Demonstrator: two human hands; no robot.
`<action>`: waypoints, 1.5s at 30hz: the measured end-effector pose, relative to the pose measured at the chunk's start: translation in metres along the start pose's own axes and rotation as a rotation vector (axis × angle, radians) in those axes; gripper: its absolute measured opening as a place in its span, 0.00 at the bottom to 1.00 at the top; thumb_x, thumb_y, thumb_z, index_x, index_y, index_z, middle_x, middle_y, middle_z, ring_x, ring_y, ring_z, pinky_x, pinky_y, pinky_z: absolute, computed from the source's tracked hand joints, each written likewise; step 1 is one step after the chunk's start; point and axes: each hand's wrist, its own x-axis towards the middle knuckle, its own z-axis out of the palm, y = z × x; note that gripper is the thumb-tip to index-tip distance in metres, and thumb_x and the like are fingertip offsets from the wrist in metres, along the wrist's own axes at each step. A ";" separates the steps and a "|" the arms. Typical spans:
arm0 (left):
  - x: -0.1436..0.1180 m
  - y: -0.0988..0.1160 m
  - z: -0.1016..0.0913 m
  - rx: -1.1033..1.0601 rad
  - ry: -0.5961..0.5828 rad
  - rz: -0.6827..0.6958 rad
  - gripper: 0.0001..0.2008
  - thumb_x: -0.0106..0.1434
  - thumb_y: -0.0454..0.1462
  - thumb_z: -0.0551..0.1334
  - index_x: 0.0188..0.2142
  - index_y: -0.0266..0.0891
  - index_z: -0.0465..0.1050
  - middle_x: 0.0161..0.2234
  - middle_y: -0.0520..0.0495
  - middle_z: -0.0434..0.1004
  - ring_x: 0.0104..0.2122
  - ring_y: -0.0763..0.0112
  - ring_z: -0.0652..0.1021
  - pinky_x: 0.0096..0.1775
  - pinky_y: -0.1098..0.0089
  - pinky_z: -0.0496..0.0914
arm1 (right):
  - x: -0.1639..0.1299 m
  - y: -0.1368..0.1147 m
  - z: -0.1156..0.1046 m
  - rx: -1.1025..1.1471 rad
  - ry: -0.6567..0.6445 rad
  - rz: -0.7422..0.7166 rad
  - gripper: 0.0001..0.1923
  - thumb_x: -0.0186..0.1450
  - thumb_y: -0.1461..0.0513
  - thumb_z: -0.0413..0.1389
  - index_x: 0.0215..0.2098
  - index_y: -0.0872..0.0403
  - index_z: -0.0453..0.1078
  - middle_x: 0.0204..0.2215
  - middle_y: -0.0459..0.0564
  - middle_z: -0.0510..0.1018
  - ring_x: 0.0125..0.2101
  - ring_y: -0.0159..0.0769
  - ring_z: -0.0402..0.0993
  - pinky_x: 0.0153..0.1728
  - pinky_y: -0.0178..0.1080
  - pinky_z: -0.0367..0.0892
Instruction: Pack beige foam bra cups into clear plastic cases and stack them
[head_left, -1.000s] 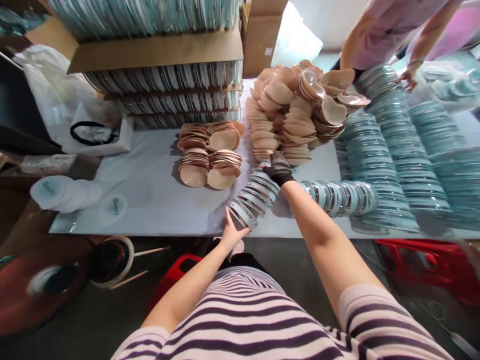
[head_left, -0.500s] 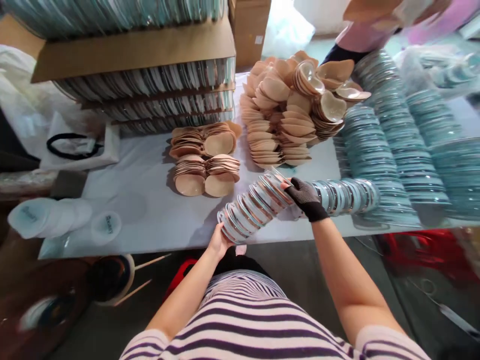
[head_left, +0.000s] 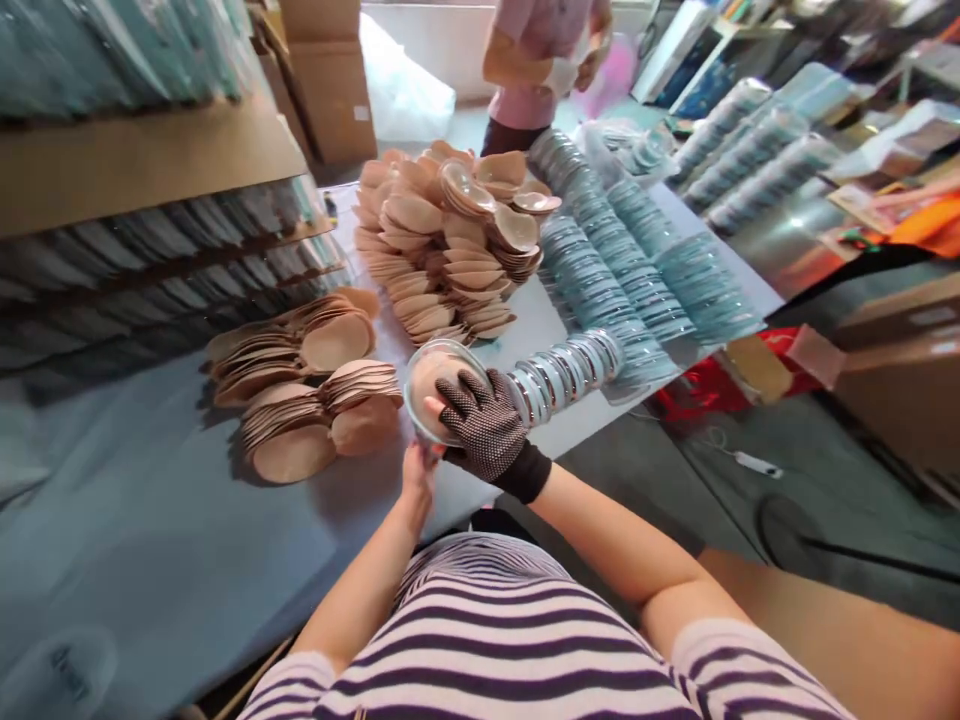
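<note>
A round clear plastic case [head_left: 422,385] with a beige pad inside faces me at the table's front edge. If more cases are stacked behind it, they are hidden. My left hand [head_left: 418,480], bare, is closed on its lower rim, the fingers partly out of sight. Across its face lies my right hand [head_left: 486,425] in a black dotted glove with bare fingertips, fingers bent over the case and gripping it. Just right of the glove, a row of similar cases [head_left: 566,375] lies on its side on the table.
Beige cup-shaped pads [head_left: 450,240] are heaped at mid-table, with smaller stacks of pads [head_left: 322,400] to the left. Long rows of clear cases [head_left: 600,270] fill the right side. Cartons of cases [head_left: 150,190] rise at the left. Another person [head_left: 536,70] stands beyond the table.
My view has swung to the right. The stack of cases has turned from sideways to end-on, its round face towards me. My right hand has moved from its far end onto that face.
</note>
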 end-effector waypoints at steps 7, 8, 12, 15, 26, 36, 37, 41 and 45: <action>-0.024 -0.043 0.068 0.183 -0.158 -0.246 0.16 0.57 0.43 0.65 0.45 0.44 0.75 0.54 0.38 0.77 0.55 0.50 0.76 0.51 0.55 0.72 | -0.039 0.103 -0.029 0.034 0.254 0.070 0.36 0.69 0.41 0.47 0.70 0.44 0.58 0.71 0.46 0.57 0.71 0.52 0.47 0.72 0.55 0.41; -0.021 -0.044 0.086 0.195 -0.157 -0.214 0.19 0.56 0.40 0.66 0.48 0.45 0.74 0.57 0.39 0.75 0.58 0.52 0.75 0.54 0.55 0.71 | -0.045 0.140 -0.034 0.045 0.316 0.177 0.35 0.69 0.44 0.47 0.70 0.48 0.59 0.71 0.50 0.59 0.71 0.52 0.50 0.72 0.52 0.45; 0.011 -0.036 0.154 0.181 -0.067 -0.057 0.25 0.59 0.41 0.66 0.56 0.47 0.69 0.65 0.42 0.66 0.65 0.57 0.67 0.59 0.56 0.66 | -0.062 0.305 -0.034 0.137 0.370 0.748 0.34 0.68 0.55 0.50 0.68 0.65 0.59 0.67 0.66 0.63 0.67 0.54 0.57 0.67 0.53 0.56; 0.030 -0.029 0.182 0.138 0.015 -0.013 0.25 0.60 0.48 0.66 0.55 0.45 0.70 0.58 0.41 0.74 0.56 0.57 0.75 0.51 0.59 0.71 | -0.065 0.390 -0.010 0.321 0.177 0.949 0.33 0.67 0.55 0.52 0.67 0.61 0.60 0.63 0.64 0.69 0.62 0.52 0.66 0.62 0.51 0.62; 0.000 -0.044 0.193 0.124 0.295 0.008 0.17 0.60 0.49 0.67 0.42 0.40 0.74 0.41 0.44 0.80 0.37 0.66 0.79 0.35 0.70 0.71 | -0.051 0.428 0.039 0.370 0.126 0.821 0.29 0.69 0.56 0.50 0.63 0.62 0.66 0.59 0.64 0.73 0.57 0.51 0.70 0.60 0.48 0.63; -0.045 -0.093 0.220 0.243 -0.043 -0.195 0.21 0.52 0.53 0.72 0.35 0.39 0.81 0.39 0.37 0.85 0.48 0.50 0.81 0.55 0.53 0.69 | 0.033 0.380 0.041 0.115 -0.051 0.250 0.33 0.68 0.52 0.53 0.67 0.61 0.62 0.60 0.67 0.71 0.56 0.57 0.66 0.57 0.51 0.60; -0.046 -0.092 0.221 0.283 -0.114 -0.241 0.21 0.52 0.54 0.72 0.33 0.39 0.81 0.39 0.37 0.85 0.48 0.50 0.81 0.56 0.54 0.69 | 0.035 0.376 0.042 0.094 -0.063 0.217 0.33 0.69 0.51 0.53 0.67 0.60 0.62 0.59 0.67 0.71 0.56 0.58 0.65 0.56 0.51 0.59; -0.048 -0.062 0.194 0.590 -0.246 -0.284 0.14 0.51 0.49 0.72 0.24 0.40 0.78 0.25 0.42 0.82 0.34 0.55 0.83 0.43 0.57 0.76 | 0.019 0.358 0.050 0.069 -0.068 0.144 0.31 0.70 0.51 0.50 0.67 0.59 0.63 0.59 0.66 0.71 0.55 0.57 0.65 0.54 0.51 0.58; -0.013 -0.004 0.178 0.721 -0.026 0.047 0.13 0.61 0.47 0.64 0.30 0.41 0.79 0.29 0.45 0.83 0.35 0.60 0.82 0.43 0.61 0.76 | 0.003 0.338 0.060 0.120 -0.046 0.116 0.29 0.71 0.53 0.51 0.66 0.59 0.65 0.59 0.66 0.71 0.55 0.56 0.66 0.56 0.51 0.57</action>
